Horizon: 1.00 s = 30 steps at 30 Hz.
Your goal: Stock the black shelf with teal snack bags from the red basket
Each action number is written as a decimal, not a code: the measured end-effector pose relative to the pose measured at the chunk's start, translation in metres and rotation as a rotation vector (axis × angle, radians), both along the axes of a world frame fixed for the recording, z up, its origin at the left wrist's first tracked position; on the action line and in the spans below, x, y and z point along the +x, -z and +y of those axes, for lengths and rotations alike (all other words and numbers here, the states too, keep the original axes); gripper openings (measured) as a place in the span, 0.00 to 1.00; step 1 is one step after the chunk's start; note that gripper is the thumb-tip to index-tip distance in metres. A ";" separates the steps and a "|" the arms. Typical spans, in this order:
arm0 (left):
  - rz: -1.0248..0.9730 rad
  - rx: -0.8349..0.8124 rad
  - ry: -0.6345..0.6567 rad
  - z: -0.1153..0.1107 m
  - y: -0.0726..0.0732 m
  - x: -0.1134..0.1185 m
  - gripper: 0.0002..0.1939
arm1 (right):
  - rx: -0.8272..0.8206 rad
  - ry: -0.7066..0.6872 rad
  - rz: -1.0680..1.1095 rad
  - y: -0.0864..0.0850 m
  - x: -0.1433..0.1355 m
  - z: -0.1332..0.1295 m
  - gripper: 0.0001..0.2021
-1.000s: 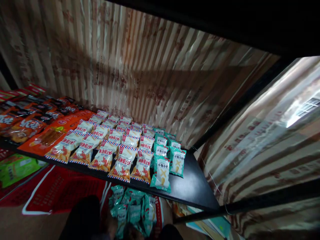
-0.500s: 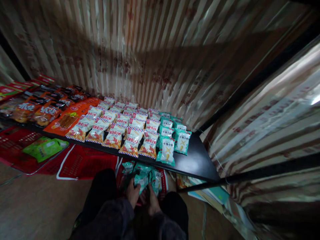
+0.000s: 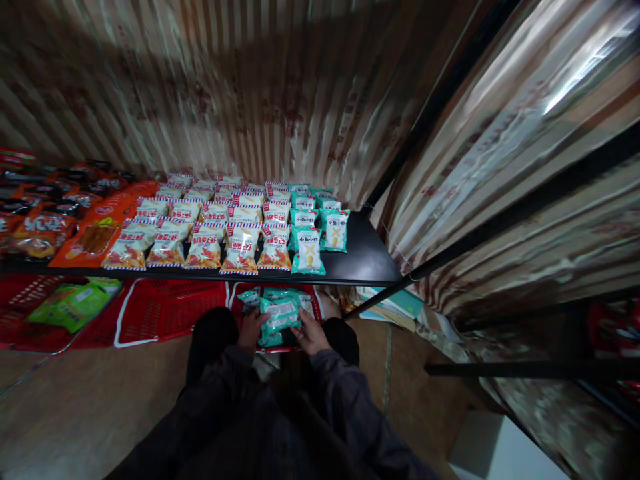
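Between my knees, my left hand and my right hand grip a teal-and-white snack bag by its two sides. The pale printed face of the bag is turned up towards me. It is held over a red basket where more teal bags lie, partly hidden behind it. Above, similar teal snack bags stand in two columns on a black shelf. To their left are rows of white-and-orange snack bags.
Farther left on the shelf lie orange packets and dark-and-orange bags. Below are a red basket and a green bag. A black slanting bar borders the right, with papers beneath. A white box stands lower right.
My hands have come up out of the basket area with one teal bag held between them, its face now turned up. The whole view has shifted and levelled.
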<state>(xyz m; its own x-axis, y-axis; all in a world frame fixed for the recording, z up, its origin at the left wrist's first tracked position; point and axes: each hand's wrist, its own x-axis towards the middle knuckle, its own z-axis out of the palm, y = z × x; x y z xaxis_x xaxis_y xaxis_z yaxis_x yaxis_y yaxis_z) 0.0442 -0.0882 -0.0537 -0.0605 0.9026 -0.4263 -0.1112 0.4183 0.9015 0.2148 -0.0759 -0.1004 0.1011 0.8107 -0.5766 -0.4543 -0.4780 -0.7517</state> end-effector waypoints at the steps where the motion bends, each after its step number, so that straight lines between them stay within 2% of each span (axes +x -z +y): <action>1: -0.059 -0.020 -0.035 0.000 -0.002 0.000 0.20 | 0.004 0.001 0.000 -0.001 0.002 0.001 0.15; 3: -0.109 -0.022 -0.093 0.001 -0.008 -0.002 0.22 | 0.003 0.003 0.000 -0.004 0.005 0.003 0.14; 5: -0.010 0.022 -0.115 0.004 -0.013 -0.005 0.21 | -0.002 0.007 0.006 -0.007 0.008 0.002 0.13; 11: 0.254 0.109 -0.031 0.007 -0.030 -0.007 0.19 | 0.034 0.018 0.063 -0.021 0.011 -0.005 0.16; 19: 0.137 0.206 -0.001 0.009 -0.063 0.000 0.21 | 0.130 0.053 0.174 -0.037 0.017 -0.004 0.18; 24: 0.112 0.301 -0.059 0.015 -0.065 0.001 0.21 | 0.158 0.058 0.205 -0.046 0.016 -0.005 0.18; 30: 0.091 0.295 -0.070 0.016 -0.068 -0.001 0.19 | 0.183 0.053 0.204 -0.060 0.014 -0.007 0.21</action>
<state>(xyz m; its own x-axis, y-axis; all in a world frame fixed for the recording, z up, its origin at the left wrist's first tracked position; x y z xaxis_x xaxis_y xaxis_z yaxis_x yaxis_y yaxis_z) 0.0435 -0.0725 0.0139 -0.1524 0.9788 -0.1366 -0.0436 0.1314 0.9904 0.2288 -0.0832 -0.0407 0.0431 0.8998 -0.4341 -0.6257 -0.3144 -0.7139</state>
